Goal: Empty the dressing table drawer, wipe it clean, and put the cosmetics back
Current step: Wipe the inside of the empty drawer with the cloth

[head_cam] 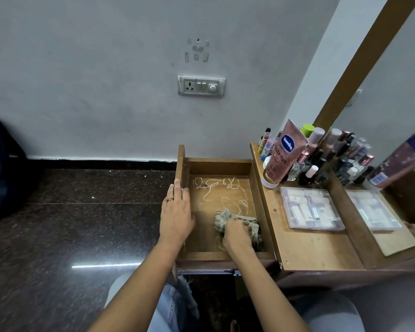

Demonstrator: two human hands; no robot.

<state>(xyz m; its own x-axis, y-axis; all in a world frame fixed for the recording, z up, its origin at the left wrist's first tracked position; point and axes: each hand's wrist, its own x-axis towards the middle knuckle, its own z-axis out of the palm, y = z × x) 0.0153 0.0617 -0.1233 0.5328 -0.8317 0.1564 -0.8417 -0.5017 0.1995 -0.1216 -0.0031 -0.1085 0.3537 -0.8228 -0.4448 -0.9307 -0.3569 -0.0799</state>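
The wooden drawer (219,167) stands pulled out to the left of the dressing table, with no cosmetics in it and white scribbles on its floor. My right hand (237,236) presses a patterned cloth (225,218) onto the drawer floor near the front right corner. My left hand (176,213), with a ring on one finger, lies flat on the drawer's left front panel, fingers together. On the table top stand a pink Vaseline tube (285,152), several small bottles and lip balms (314,168), and a clear case of cosmetics (310,208).
A mirror (393,164) with a brown frame leans behind the table top and repeats the bottles. A wall socket (201,85) sits above the drawer. Dark polished floor (82,212) spreads to the left, with a dark bag (3,168) at the far left. My knees show below.
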